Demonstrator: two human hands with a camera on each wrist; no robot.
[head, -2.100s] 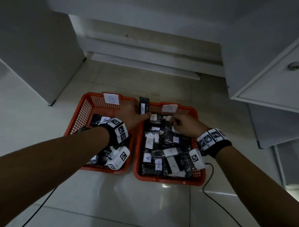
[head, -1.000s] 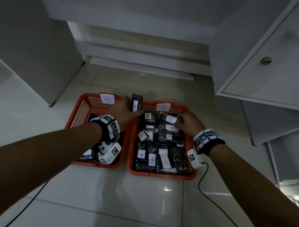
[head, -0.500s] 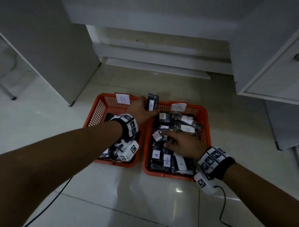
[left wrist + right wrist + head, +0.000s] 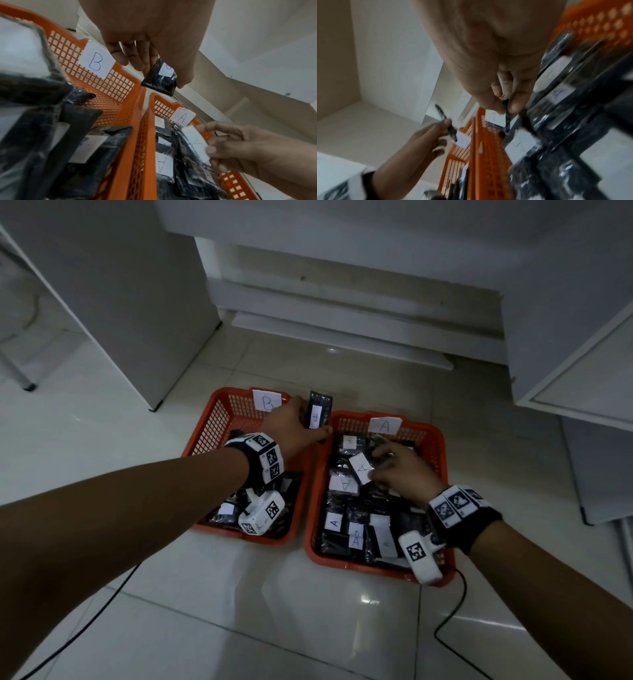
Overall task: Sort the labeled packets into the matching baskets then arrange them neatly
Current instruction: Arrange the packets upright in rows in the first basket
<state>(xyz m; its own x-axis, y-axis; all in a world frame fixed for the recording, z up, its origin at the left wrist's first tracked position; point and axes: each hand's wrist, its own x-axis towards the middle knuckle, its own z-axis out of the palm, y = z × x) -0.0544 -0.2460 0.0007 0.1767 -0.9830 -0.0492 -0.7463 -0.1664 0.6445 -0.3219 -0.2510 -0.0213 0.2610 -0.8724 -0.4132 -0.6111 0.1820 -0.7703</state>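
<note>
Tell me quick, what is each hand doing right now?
Left hand: holding a black packet upright.
Right hand: pinching an A-labelled packet inside basket A.

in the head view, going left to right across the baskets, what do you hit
B basket → B tag → left hand → held packet → A basket → A tag → right hand, pinching a packet inside the A basket.

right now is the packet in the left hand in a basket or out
Out. The left hand pinches the packet upright in the air above the rims between the B basket and the A basket.
</note>
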